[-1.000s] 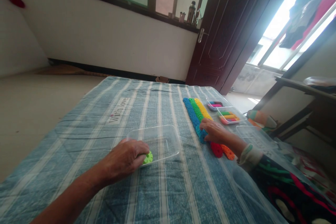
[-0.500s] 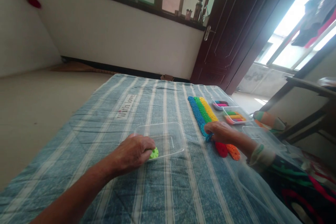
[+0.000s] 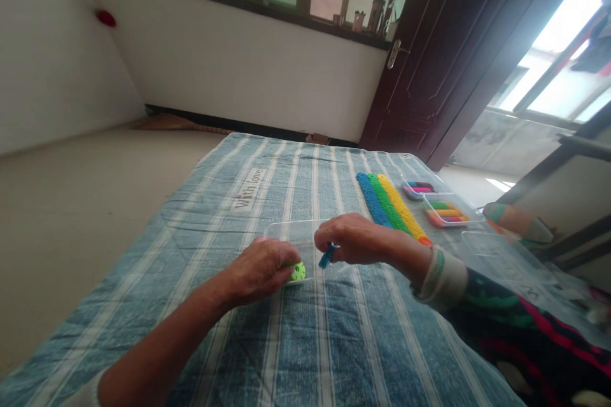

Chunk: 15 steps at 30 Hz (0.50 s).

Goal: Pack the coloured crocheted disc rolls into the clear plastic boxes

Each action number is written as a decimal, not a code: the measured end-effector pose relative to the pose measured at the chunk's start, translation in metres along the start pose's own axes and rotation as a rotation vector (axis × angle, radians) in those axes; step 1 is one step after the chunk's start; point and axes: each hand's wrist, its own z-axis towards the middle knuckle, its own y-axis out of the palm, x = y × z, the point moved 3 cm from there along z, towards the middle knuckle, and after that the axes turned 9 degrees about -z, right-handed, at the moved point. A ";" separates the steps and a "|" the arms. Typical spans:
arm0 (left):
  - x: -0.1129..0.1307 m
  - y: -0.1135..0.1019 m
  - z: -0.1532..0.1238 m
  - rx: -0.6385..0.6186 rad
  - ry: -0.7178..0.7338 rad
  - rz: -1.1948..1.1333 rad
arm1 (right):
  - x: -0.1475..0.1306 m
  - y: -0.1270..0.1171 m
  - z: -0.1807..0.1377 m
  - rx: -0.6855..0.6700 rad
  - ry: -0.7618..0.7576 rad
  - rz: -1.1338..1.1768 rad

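My left hand (image 3: 265,269) is closed on a lime-green notched disc (image 3: 298,271), a flat plastic piece with slots round its rim, at the near left edge of a clear plastic box (image 3: 291,227). Over the right part of that box, my right hand (image 3: 351,238) pinches blue notched discs (image 3: 328,255) seen edge-on; their number is unclear. To the right lie overlapping rows of such discs: a blue row (image 3: 375,200), a green row (image 3: 389,206) and a yellow row (image 3: 401,206). Red-orange discs (image 3: 424,241) peep out behind my right forearm, which hides the near end of the rows.
Two clear boxes with coloured pieces, one farther (image 3: 417,187) and one nearer (image 3: 446,211), stand at the right edge of the cloth-covered table (image 3: 214,222). A clear lid or tray (image 3: 501,257) lies nearer. Beyond are a wall and a dark door (image 3: 420,57).
My right hand has moved left from the blue row to above the clear box, carrying blue discs. My left hand keeps its hold on the lime-green disc. The view has shifted slightly.
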 end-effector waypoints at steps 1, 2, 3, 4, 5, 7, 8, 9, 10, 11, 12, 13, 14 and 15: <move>-0.001 0.000 0.000 -0.007 -0.007 -0.003 | 0.000 0.008 0.010 -0.019 -0.010 0.010; -0.002 0.001 0.000 -0.016 -0.010 -0.011 | 0.000 0.015 0.018 -0.035 -0.020 0.027; -0.003 0.002 0.000 -0.024 -0.009 -0.023 | 0.000 0.022 0.024 -0.050 -0.040 0.058; -0.004 0.002 0.001 -0.028 -0.004 -0.039 | 0.000 0.028 0.029 -0.063 -0.061 0.098; -0.005 0.003 0.001 -0.029 0.004 -0.060 | 0.000 0.033 0.032 -0.071 -0.081 0.144; -0.007 0.004 0.001 -0.030 0.015 -0.106 | -0.001 0.039 0.035 -0.060 -0.102 0.231; -0.008 0.004 0.001 -0.029 0.017 -0.129 | 0.000 0.041 0.035 -0.043 -0.099 0.264; -0.009 0.005 0.001 -0.027 0.016 -0.149 | 0.000 0.042 0.034 -0.023 -0.089 0.288; -0.010 0.005 0.001 -0.026 0.014 -0.165 | 0.000 0.042 0.034 -0.004 -0.074 0.306; -0.010 0.005 0.001 -0.024 0.008 -0.176 | 0.000 0.043 0.033 0.011 -0.059 0.321; -0.011 0.005 0.000 -0.019 -0.004 -0.181 | -0.001 0.045 0.032 0.024 -0.041 0.334; -0.012 0.004 0.000 -0.012 -0.021 -0.182 | -0.001 0.046 0.031 0.039 -0.022 0.346; -0.013 0.004 0.000 -0.009 -0.038 -0.183 | -0.001 0.048 0.030 0.058 -0.004 0.358; -0.013 0.003 0.000 -0.007 -0.051 -0.184 | -0.002 0.050 0.030 0.079 0.011 0.370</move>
